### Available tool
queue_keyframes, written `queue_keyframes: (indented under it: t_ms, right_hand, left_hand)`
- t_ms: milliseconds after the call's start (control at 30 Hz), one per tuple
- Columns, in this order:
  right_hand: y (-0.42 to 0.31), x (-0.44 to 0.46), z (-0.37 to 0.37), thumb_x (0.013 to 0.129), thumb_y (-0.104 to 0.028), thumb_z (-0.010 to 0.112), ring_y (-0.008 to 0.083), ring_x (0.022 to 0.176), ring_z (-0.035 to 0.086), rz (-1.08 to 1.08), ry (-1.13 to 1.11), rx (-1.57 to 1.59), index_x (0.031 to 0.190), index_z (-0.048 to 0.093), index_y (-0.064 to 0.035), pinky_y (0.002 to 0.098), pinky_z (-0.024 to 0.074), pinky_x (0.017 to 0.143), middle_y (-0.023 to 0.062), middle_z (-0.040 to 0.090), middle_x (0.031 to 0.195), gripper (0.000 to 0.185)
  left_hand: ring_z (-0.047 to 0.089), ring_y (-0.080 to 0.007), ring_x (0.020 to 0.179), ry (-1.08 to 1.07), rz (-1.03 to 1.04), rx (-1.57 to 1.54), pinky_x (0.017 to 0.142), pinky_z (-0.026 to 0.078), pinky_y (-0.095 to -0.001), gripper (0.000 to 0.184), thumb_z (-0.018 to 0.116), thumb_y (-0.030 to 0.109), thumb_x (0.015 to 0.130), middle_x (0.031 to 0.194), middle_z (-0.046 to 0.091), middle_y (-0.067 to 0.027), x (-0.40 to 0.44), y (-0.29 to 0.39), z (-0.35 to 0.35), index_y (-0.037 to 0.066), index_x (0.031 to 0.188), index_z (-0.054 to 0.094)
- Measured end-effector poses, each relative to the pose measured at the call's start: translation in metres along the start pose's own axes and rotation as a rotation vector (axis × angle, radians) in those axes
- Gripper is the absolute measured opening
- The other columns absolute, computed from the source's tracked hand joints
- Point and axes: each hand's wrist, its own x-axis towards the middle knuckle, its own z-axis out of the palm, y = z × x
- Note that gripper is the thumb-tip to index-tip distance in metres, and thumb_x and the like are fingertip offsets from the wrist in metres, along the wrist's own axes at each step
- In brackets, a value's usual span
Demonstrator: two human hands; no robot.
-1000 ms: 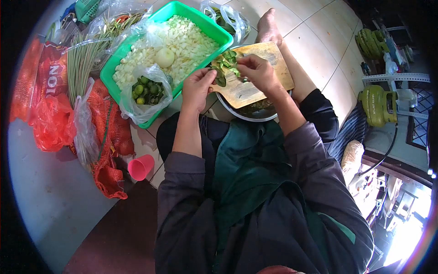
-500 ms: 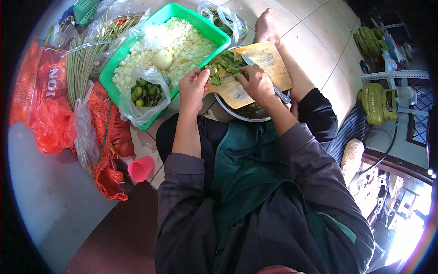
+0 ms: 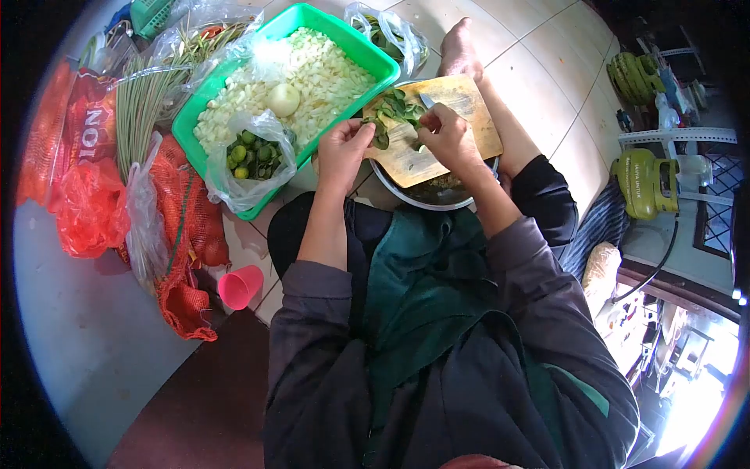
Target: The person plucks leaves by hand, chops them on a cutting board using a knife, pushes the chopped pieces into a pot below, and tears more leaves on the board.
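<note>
My left hand (image 3: 346, 153) pinches a dark green leaf (image 3: 380, 134) over the near left side of the wooden cutting board (image 3: 469, 105). Beside it, my right hand (image 3: 453, 142) is closed above the board, with a small piece of leaf showing at its fingertips. A loose pile of green leaves (image 3: 400, 107) lies on the board between and beyond my hands. The knife (image 3: 426, 100) rests by the pile; only its blade end shows, the rest hidden by my right hand. Under the board sits a round metal pot (image 3: 449, 207) with dark contents.
A green tray (image 3: 383, 78) of chopped white pieces stands left, with a peeled onion (image 3: 283, 99) and a bag of limes (image 3: 251, 160) on it. Another plastic bag (image 3: 398, 35) lies beyond. Red net sacks (image 3: 176, 203) and a pink cup (image 3: 241, 287) are left; a green gas cylinder (image 3: 647, 184) is right.
My right hand has shifted a little nearer to me and turned, its fingers drawn in. The leaf in my left hand has moved slightly right. The knife handle is now hidden.
</note>
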Motion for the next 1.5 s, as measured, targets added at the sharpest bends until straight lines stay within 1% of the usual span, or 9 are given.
queue_keyframes:
  t_ms: [167,267,667,967,1067,1167,1267,1300,1500]
  right_hand:
    - [-0.038,-0.006,-0.013,0.076,-0.014,0.066,0.0191,0.076,0.067,0.162,-0.114,0.165,0.092,0.069,-0.0004,0.0317,0.0523,0.072,0.0139,0.069,0.083,0.021]
    - [-0.035,-0.008,-0.01,0.077,-0.016,0.068,0.0136,0.073,0.065,0.193,-0.243,0.213,0.099,0.072,-0.0021,0.0293,0.0518,0.071,0.0111,0.07,0.082,0.027]
    - [-0.064,-0.001,-0.008,0.081,-0.02,0.074,0.0088,0.073,0.061,0.12,-0.228,0.103,0.098,0.072,-0.0009,0.024,0.0502,0.069,0.0047,0.069,0.083,0.026]
    - [-0.039,0.005,0.008,0.079,-0.018,0.075,0.0084,0.076,0.062,0.18,-0.174,0.45,0.096,0.072,-0.0019,0.0258,0.0508,0.068,0.0051,0.068,0.081,0.023]
    - [-0.041,0.005,0.007,0.082,-0.014,0.073,0.0093,0.077,0.062,0.261,-0.244,0.514,0.099,0.069,-0.001,0.0245,0.0504,0.071,0.0017,0.067,0.083,0.022]
    - [-0.05,0.004,0.0,0.081,-0.02,0.071,0.0155,0.075,0.066,0.365,-0.216,0.491,0.093,0.071,-0.0025,0.0285,0.0526,0.069,0.0087,0.07,0.082,0.021]
    - [-0.024,-0.002,-0.002,0.08,-0.014,0.066,0.024,0.077,0.068,0.015,-0.103,0.093,0.092,0.071,-0.004,0.0343,0.0538,0.072,0.0136,0.07,0.086,0.016]
    - [-0.013,-0.007,-0.003,0.076,-0.005,0.06,0.0325,0.089,0.065,-0.037,-0.147,-0.009,0.092,0.071,-0.0056,0.0403,0.0522,0.08,0.0179,0.066,0.095,0.019]
    - [0.002,-0.029,0.005,0.077,0.001,0.055,0.0396,0.099,0.056,-0.172,-0.161,-0.289,0.092,0.067,-0.0057,0.0444,0.0482,0.087,0.0205,0.058,0.1,0.02]
  left_hand:
    - [0.052,-0.0037,0.061,0.026,0.127,0.033,0.051,0.038,-0.0206,0.016,0.07,0.016,0.087,0.073,0.062,0.0013,0.001,-0.006,0.002,0.002,0.092,0.068]
    - [0.056,-0.0037,0.067,0.053,0.156,0.054,0.06,0.044,-0.0194,0.014,0.07,0.009,0.085,0.076,0.065,-0.0004,0.001,-0.003,0.002,-0.003,0.092,0.068]
    - [0.056,-0.0054,0.065,-0.138,0.048,0.093,0.056,0.041,-0.0189,0.017,0.068,0.014,0.088,0.076,0.064,-0.0006,-0.003,-0.002,0.0,0.0,0.096,0.068]
    - [0.052,-0.0037,0.061,-0.214,-0.085,-0.011,0.052,0.036,-0.0185,0.018,0.071,0.018,0.086,0.074,0.062,0.0008,-0.005,0.005,-0.003,0.003,0.096,0.067]
    - [0.052,-0.0043,0.062,-0.253,-0.048,-0.019,0.051,0.035,-0.0186,0.019,0.072,0.017,0.085,0.075,0.062,0.0008,-0.005,0.006,-0.003,0.003,0.097,0.067]
    - [0.056,-0.0053,0.065,-0.138,-0.049,-0.059,0.054,0.04,-0.019,0.02,0.074,0.015,0.083,0.076,0.064,-0.0014,-0.002,0.003,-0.005,-0.001,0.093,0.067]
    - [0.054,-0.0047,0.062,0.027,-0.021,-0.164,0.052,0.04,-0.019,0.017,0.073,0.012,0.083,0.075,0.062,-0.0002,0.004,0.003,-0.014,-0.001,0.093,0.067]
    - [0.053,-0.0042,0.062,0.085,-0.017,-0.232,0.05,0.038,-0.018,0.016,0.072,0.012,0.084,0.075,0.061,0.0017,0.003,0.005,-0.015,0.001,0.094,0.066]
    - [0.054,-0.0052,0.066,0.128,-0.01,-0.256,0.05,0.037,-0.0178,0.014,0.072,0.012,0.085,0.082,0.06,0.0031,0.003,0.01,-0.017,0.008,0.093,0.061]
